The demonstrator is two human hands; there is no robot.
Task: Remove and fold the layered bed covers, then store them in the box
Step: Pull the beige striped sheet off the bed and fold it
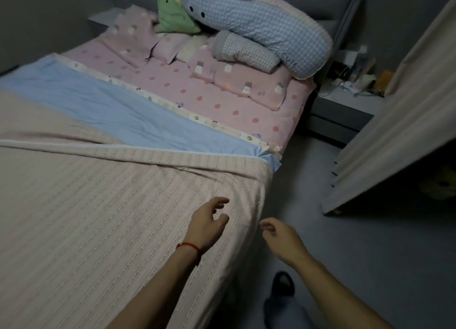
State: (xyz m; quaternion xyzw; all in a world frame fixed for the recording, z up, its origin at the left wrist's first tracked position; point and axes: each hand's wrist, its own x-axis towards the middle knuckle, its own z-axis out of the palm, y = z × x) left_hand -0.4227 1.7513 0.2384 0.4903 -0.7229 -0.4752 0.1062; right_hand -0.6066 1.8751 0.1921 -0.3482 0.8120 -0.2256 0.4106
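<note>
A pale pink ribbed cover (103, 205) lies on top of the bed, its upper edge running diagonally across. Beneath it a light blue cover (111, 106) shows as a band with a patterned white trim. Under that is a pink dotted sheet (222, 92). My left hand (209, 222), with a red string at the wrist, hovers over the ribbed cover near the bed's right edge, fingers loosely curled and holding nothing. My right hand (281, 235) hangs just off the bed's side over the floor, fingers relaxed and empty. No box is in view.
Pillows sit at the head: a long blue checked cushion (259, 25), a green one (172, 13), a grey checked roll (244, 50). A cluttered nightstand (345, 101) stands right of the bed. A beige curtain (394, 106) hangs at right. Grey floor (320, 230) runs alongside.
</note>
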